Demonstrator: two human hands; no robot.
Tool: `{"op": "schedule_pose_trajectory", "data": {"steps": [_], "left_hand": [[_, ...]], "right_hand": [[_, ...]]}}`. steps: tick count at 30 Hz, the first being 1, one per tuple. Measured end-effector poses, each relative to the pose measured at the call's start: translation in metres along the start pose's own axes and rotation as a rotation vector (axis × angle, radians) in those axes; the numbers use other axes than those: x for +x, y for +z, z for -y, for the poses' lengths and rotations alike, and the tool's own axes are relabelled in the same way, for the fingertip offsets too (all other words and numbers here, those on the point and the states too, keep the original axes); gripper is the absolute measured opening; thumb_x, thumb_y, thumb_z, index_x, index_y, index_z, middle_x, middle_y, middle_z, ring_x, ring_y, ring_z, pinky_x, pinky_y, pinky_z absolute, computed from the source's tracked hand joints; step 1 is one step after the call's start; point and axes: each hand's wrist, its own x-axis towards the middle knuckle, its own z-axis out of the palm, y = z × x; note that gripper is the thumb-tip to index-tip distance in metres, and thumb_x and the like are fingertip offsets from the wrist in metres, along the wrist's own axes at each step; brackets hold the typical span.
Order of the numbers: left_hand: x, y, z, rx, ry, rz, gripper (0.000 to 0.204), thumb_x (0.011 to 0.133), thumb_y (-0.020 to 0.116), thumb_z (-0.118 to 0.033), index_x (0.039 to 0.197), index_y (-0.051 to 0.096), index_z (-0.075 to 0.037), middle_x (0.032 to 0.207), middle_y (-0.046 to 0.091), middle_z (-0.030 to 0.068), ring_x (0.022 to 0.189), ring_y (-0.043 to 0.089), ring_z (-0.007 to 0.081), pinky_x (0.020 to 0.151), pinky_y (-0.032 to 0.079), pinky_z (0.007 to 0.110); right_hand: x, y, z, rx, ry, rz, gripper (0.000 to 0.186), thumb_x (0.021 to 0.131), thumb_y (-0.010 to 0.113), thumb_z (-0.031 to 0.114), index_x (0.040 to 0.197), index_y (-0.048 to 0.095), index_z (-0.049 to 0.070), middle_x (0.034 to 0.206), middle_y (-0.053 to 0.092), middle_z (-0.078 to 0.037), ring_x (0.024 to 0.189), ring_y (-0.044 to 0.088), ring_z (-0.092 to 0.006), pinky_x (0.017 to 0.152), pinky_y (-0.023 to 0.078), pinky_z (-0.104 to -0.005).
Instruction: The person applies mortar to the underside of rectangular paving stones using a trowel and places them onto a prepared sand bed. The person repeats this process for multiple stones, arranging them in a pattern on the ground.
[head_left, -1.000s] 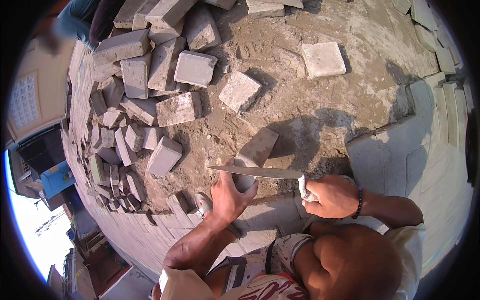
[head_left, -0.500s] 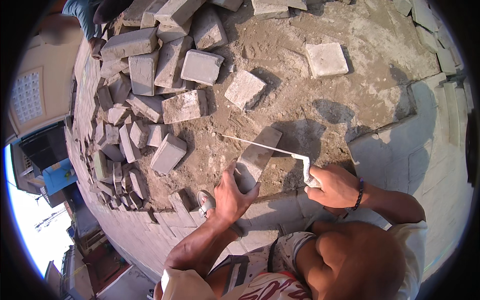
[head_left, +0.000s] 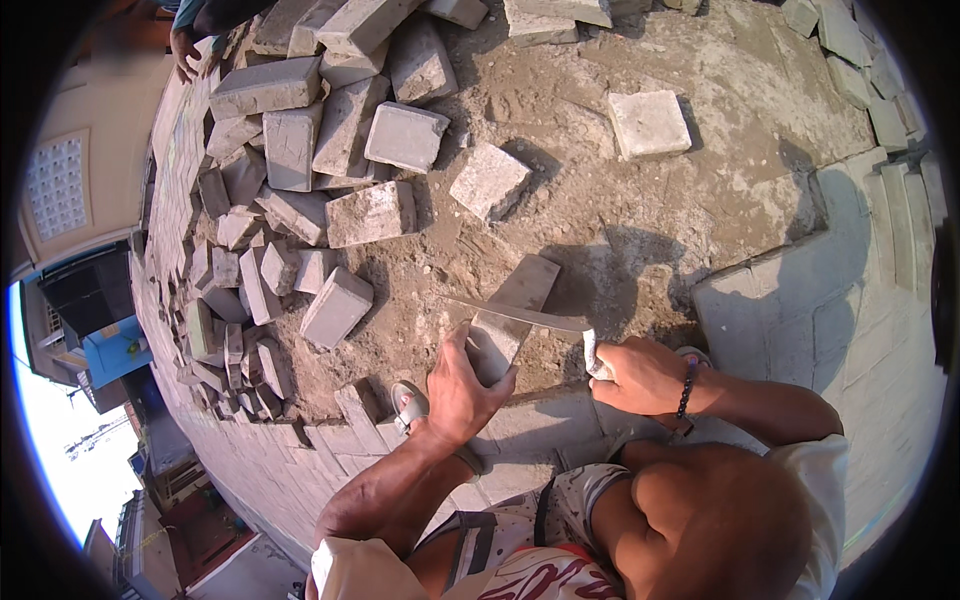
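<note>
My left hand (head_left: 462, 395) grips the near end of a grey paving block (head_left: 530, 282), thumb on one side and fingers on the other. The block stands tilted over the dug earth, its lower part in shadow. My right hand (head_left: 645, 376) is closed round the white handle of a long, narrow metal blade (head_left: 556, 321); its exact kind I cannot make out. The blade sticks out leftward from the handle and crosses above the block. Whether it touches the block, I cannot tell.
A heap of loose paving blocks (head_left: 290, 145) lies at the left and far left. Single blocks (head_left: 650, 123) rest on the bare earth (head_left: 740, 70). Laid paving (head_left: 770, 310) borders the pit on the right and near side. Another person's hand (head_left: 184, 55) shows at the far left.
My right hand has moved slightly left, and the blade has turned to show more of its flat side. My left hand still holds the block. The other person's hand has shifted up.
</note>
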Motion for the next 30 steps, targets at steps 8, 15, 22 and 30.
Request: {"op": "schedule_pose_trajectory", "data": {"steps": [8, 15, 22, 30], "left_hand": [[-0.020, 0.007, 0.018, 0.127, 0.317, -0.122, 0.088, 0.070, 0.085, -0.015, 0.143, 0.036, -0.010, 0.124, 0.043, 0.0288, 0.102, 0.053, 0.0415, 0.075, 0.052, 0.047], [-0.030, 0.007, 0.011, 0.172, 0.236, 0.004, 0.072, 0.072, 0.081, -0.013, 0.135, 0.048, -0.019, 0.130, 0.034, 0.0311, 0.109, 0.046, 0.0471, 0.079, 0.050, 0.051], [-0.035, -0.013, 0.016, 0.256, 0.159, 0.143, 0.070, 0.074, 0.079, -0.019, 0.138, 0.049, -0.024, 0.126, 0.037, 0.0280, 0.110, 0.046, 0.0449, 0.085, 0.046, 0.052], [-0.053, -0.010, 0.041, 0.340, 0.125, 0.248, 0.084, 0.068, 0.076, -0.011, 0.142, 0.046, -0.037, 0.120, 0.041, 0.0214, 0.107, 0.051, 0.0401, 0.078, 0.054, 0.046]], "right_hand": [[-0.004, -0.017, 0.013, -0.004, -0.021, -0.035, 0.029, 0.083, 0.059, 0.021, 0.094, 0.056, -0.006, 0.073, 0.063, -0.026, 0.070, 0.063, -0.0438, 0.065, 0.049, -0.0501], [0.032, 0.002, -0.059, -0.060, 0.161, -0.074, 0.028, 0.082, 0.058, 0.020, 0.094, 0.057, -0.005, 0.077, 0.065, -0.027, 0.073, 0.064, -0.0457, 0.069, 0.051, -0.0512], [0.006, 0.025, 0.002, -0.113, -0.024, 0.079, 0.029, 0.084, 0.058, 0.019, 0.095, 0.052, -0.007, 0.071, 0.063, -0.029, 0.072, 0.064, -0.0457, 0.068, 0.052, -0.0527], [0.027, 0.013, -0.033, -0.124, 0.100, -0.129, 0.031, 0.086, 0.058, 0.022, 0.098, 0.052, -0.006, 0.076, 0.065, -0.027, 0.077, 0.065, -0.0442, 0.071, 0.051, -0.0519]]}}
